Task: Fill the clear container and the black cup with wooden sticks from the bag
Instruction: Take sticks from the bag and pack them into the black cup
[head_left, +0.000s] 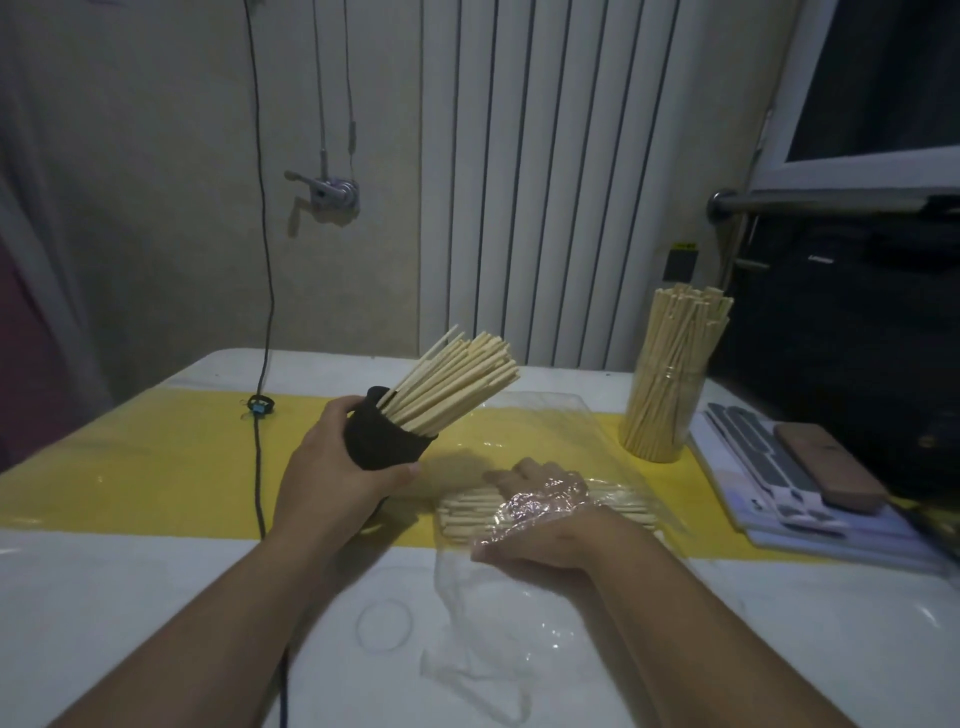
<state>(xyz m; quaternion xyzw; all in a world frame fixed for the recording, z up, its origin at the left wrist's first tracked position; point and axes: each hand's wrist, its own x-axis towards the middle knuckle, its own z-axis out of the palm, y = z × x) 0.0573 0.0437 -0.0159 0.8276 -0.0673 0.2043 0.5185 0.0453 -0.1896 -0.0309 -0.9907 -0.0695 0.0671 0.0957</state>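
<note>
Black cup (387, 441) tilted, crammed with pale wooden sticks (457, 379), gripped by left hand (332, 467).

- Two hands: one left hand (332, 467), one right hand (540, 519).
- One black cup (387, 441).
- One clear container (662, 410).
- One clear bag (519, 623).
- Three bunches of wooden sticks (457, 382), one each in the cup, the container and the bag; the sticks in each are too many to count.
- One thin ring (358, 623) on the worktop (156, 597).
- One black cable (267, 291).
- One phone (826, 465).
</note>
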